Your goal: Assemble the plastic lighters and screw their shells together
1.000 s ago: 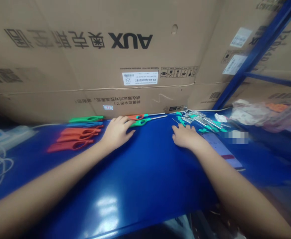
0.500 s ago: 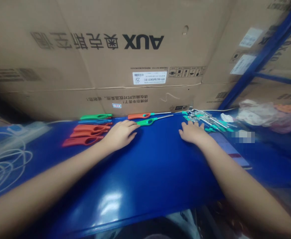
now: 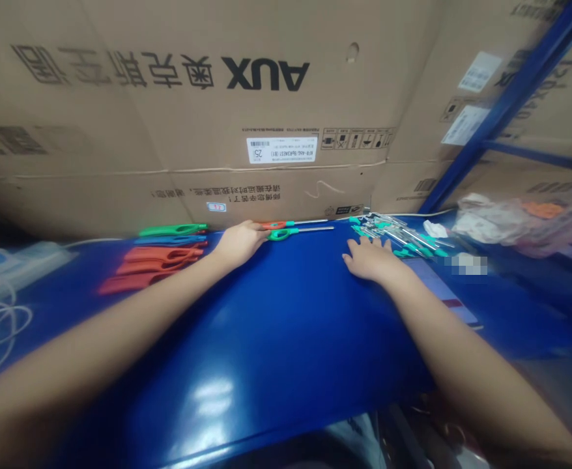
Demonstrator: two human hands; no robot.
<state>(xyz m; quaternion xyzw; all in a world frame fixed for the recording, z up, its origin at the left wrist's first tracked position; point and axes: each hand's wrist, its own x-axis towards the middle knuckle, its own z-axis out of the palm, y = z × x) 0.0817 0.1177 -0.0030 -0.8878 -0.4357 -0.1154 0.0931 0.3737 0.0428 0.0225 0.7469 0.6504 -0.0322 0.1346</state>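
Note:
My left hand (image 3: 240,246) is closed at the handle ends of two long-nozzle gas lighters lying side by side. Its fingers curl against the green lighter (image 3: 282,234), and they cover part of the orange lighter (image 3: 272,226) behind it. Both metal nozzles point right. Left of this hand lie loose lighter handles: a green one (image 3: 169,230), blue (image 3: 176,240) and several red ones (image 3: 144,260). My right hand (image 3: 369,258) rests with fingers spread on the near side of a pile of metal nozzles with teal ends (image 3: 398,233); nothing shows in its grasp.
Large cardboard boxes (image 3: 178,130) stand along the back of the blue table (image 3: 276,339). A phone (image 3: 437,286) lies beside my right forearm. Crumpled plastic bags (image 3: 491,221) are at the right, near a blue metal post (image 3: 501,117). White cable (image 3: 2,326) coils at the left.
My left hand has moved back and curled in around the lighters' handle ends, covering more of the orange one. My right hand stays by the nozzles. The whole view has shifted slightly.

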